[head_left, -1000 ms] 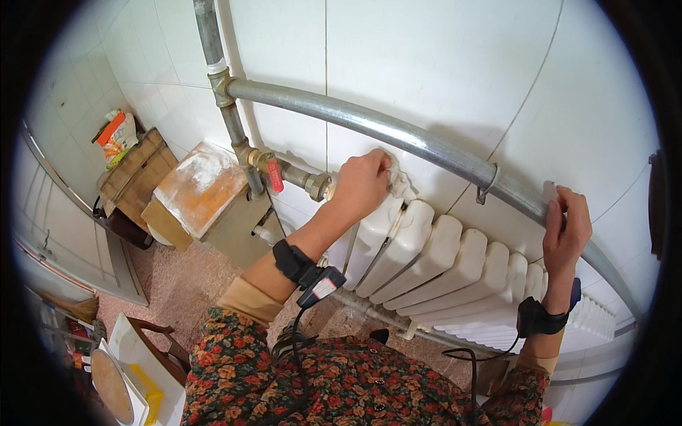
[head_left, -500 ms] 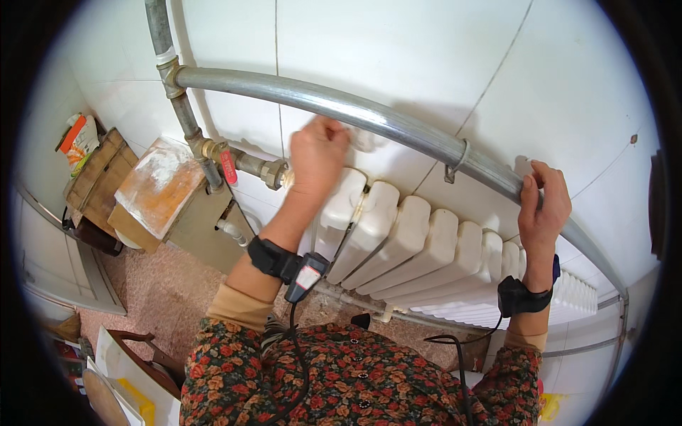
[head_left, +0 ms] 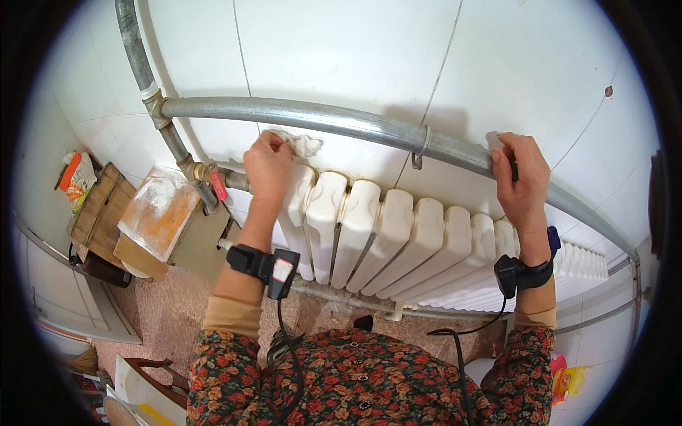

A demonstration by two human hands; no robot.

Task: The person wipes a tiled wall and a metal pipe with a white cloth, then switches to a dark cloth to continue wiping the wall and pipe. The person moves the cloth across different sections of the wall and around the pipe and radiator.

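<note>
- Cloth (head_left: 305, 145), white and bunched, is in your left hand (head_left: 268, 167), between the big pipe (head_left: 320, 117) and the radiator (head_left: 362, 206).
- Your left fingers pinch it; your right hand's (head_left: 523, 174) thumb and fingers are apart at the pipe, squeezing or not I can't tell.
- The radiator looks white, with tan marks near some tops; how much is done or left doesn't show.
- Around you: white wall (head_left: 341, 50), speckled floor (head_left: 174, 305).

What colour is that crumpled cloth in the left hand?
White: the crumpled cloth shows best in the head view, at the left hand's fingertips.
</note>
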